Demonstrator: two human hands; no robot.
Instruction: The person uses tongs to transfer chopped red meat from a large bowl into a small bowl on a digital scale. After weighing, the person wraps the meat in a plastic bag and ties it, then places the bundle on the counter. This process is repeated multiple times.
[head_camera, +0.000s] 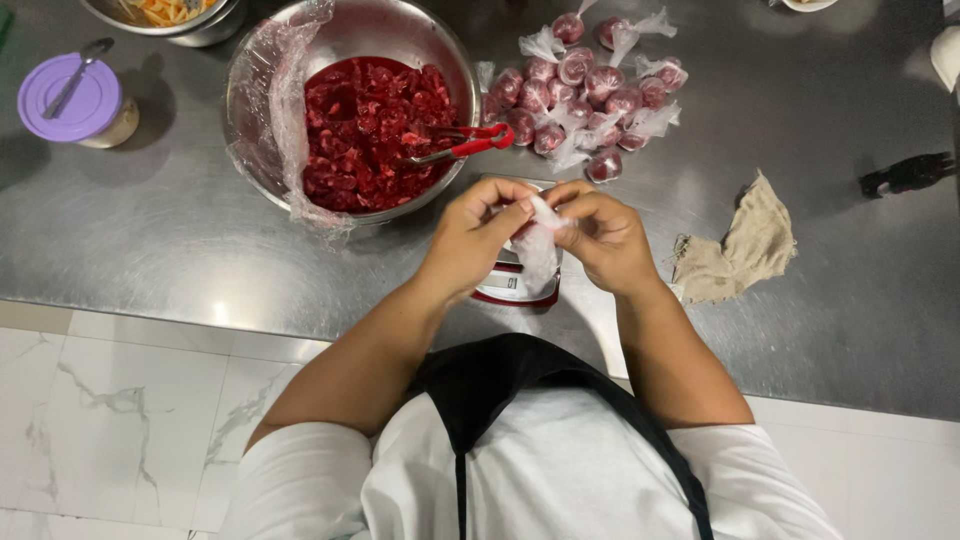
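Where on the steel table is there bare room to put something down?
Bare steel table lies left of the metal bowl, below the purple-lidded jar, and right of the cloth. It is crowded around the tied bags and both hands.

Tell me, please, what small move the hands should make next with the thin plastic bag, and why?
Probably pull the bag's mouth open. Both hands, left and right, pinch the empty plastic bag above the scale, while the tongs rest in the bowl of red pieces.

We're in a food-prep kitchen: steel worktop (180, 240) w/ steel bowl (440, 60) of red meat (370, 130), tongs (465, 143), scale (515, 288).
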